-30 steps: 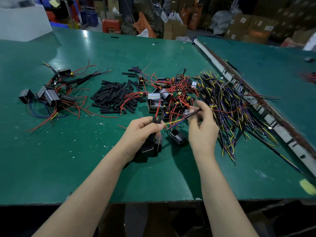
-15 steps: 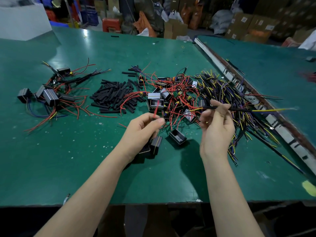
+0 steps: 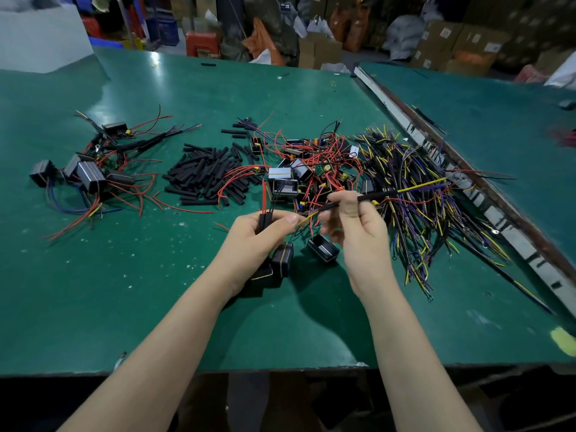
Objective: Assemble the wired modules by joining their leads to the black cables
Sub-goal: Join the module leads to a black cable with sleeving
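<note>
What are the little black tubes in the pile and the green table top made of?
The black tubes look like soft matte plastic or rubber sleeving, dull, with no shine. The green table top looks like a smooth rubbery mat: it shows a soft glare from the lights and scuff marks.

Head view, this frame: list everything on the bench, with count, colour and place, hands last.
table: one, green, fills the view
second table: one, green, to the right past a rail
tubing pieces: a pile, black, left of centre
loose modules: a tangle, black with red leads, centre
cable pile: many, black with yellow and purple ends, right
finished modules: a cluster, black with red and blue wires, far left
module: one, black, on the table between the hands
boxes: several, brown, background
cable: one, black, yellow tips, pinched by the right hand
held modules: black, count unclear, under the left hand
left hand: grips black sleeves with red leads
right hand: pinches the cable
</note>
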